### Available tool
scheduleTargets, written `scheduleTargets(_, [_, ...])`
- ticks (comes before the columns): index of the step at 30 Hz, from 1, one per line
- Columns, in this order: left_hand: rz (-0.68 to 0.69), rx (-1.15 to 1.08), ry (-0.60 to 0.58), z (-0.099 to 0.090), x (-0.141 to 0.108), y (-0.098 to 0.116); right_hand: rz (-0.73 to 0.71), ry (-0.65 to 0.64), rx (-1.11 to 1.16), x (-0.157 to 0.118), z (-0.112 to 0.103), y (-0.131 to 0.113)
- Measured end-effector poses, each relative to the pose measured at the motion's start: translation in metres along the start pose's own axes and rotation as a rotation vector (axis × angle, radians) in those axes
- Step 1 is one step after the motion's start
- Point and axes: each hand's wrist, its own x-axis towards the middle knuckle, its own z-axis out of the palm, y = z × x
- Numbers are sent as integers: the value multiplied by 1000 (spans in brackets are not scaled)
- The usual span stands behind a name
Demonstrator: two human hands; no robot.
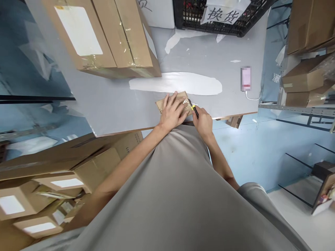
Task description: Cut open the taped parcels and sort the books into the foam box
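Note:
A small flat cardboard package (pixel 185 94) with shiny clear tape lies near the front edge of the grey table (pixel 112 108). My left hand (pixel 172 111) rests on top of it, fingers spread and stretched out, covering much of its surface. In my right hand (pixel 203 122) is a black and yellow utility knife (pixel 194 107), the fingers wrapped round its handle. The knife's front end is at the package's right side; whether the blade touches the tape is too small to tell.
Large taped cardboard boxes (pixel 110 35) stand at the table's back left. A black plastic crate (pixel 209 29) with a paper sign is at the back. A phone (pixel 246 78) with a white cable lies at right. More boxes (pixel 99 170) are stacked below left; shelving (pixel 293 105) holds boxes at right.

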Motion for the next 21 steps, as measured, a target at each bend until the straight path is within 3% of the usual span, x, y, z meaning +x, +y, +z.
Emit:
scheduleTargets(8, [41,-50,-41,-6,1,1,74,-54,-185,-6,1,-27])
scheduleTargets(21, [138,-129,-31,-2,1,-9,186,9,-330,-8,-13,-64])
